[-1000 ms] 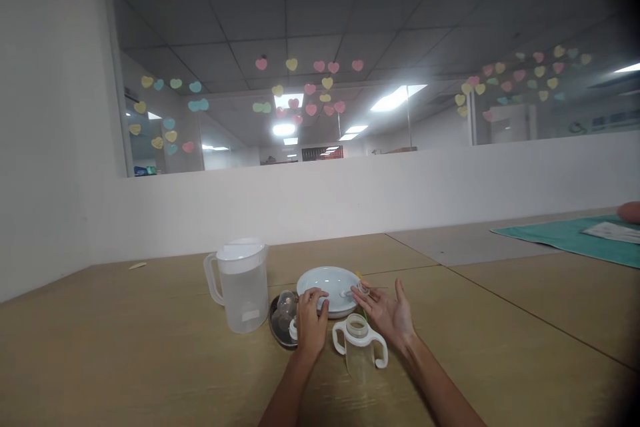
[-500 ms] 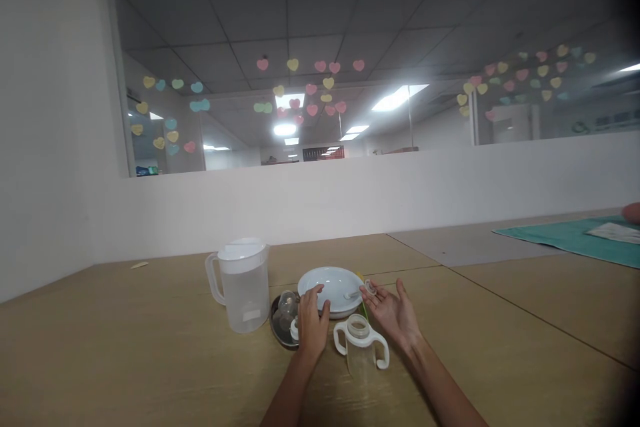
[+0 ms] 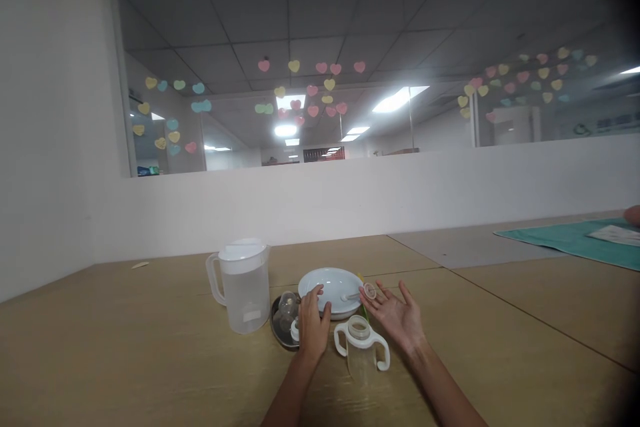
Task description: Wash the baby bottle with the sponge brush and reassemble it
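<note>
My left hand [image 3: 314,327] rests at the near left rim of a white bowl [image 3: 333,278], its fingers apart and holding nothing. Palm up at the bowl's right side, my right hand [image 3: 397,317] has a small clear ring-shaped piece [image 3: 369,291] at its fingertips, with a thin tube and a pale end [image 3: 346,297] reaching over the bowl. Between my wrists stands a clear bottle [image 3: 361,353] with two white handles and an uncovered mouth. A round metal dish [image 3: 275,321] left of my left hand holds a clear dome-shaped cap [image 3: 288,305] and a white ring [image 3: 295,329].
A lidded, translucent pitcher [image 3: 245,290] stands at the left. Something thin and green-yellow [image 3: 364,310] shows behind the bottle. At the far right lie a teal cloth [image 3: 560,240] and a white cloth [image 3: 617,234], beside part of another person's hand [image 3: 633,215].
My right hand has shifted slightly right and opened further. The ring-shaped piece at its fingertips has turned to face the camera more, and its tube has moved slightly left.
</note>
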Available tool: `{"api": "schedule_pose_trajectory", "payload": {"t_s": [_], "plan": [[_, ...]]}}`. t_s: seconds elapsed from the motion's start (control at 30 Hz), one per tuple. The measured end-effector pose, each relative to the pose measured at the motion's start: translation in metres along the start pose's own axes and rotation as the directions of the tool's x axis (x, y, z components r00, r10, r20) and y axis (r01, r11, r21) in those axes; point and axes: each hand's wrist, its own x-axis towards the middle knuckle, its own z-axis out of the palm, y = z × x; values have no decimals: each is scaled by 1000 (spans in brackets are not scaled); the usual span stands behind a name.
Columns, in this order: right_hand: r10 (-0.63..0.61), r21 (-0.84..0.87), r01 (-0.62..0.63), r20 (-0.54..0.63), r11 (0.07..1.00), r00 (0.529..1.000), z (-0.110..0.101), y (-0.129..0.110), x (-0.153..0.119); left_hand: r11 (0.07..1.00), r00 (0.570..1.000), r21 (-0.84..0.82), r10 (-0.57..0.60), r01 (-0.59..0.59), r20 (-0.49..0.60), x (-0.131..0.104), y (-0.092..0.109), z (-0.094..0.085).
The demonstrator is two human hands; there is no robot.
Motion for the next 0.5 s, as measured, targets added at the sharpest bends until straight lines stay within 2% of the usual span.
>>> {"api": "schedule_pose_trajectory", "payload": {"t_s": [0.37,0.5], "plan": [[-25,-58,24,-30,998,999,3,4,3,1000,1000,23,8,-8,12,0,-2,2],[-109,-142,101,-49,985,993,0,7,8,999,1000,41,13,-13,6,-1,-2,2]]}}
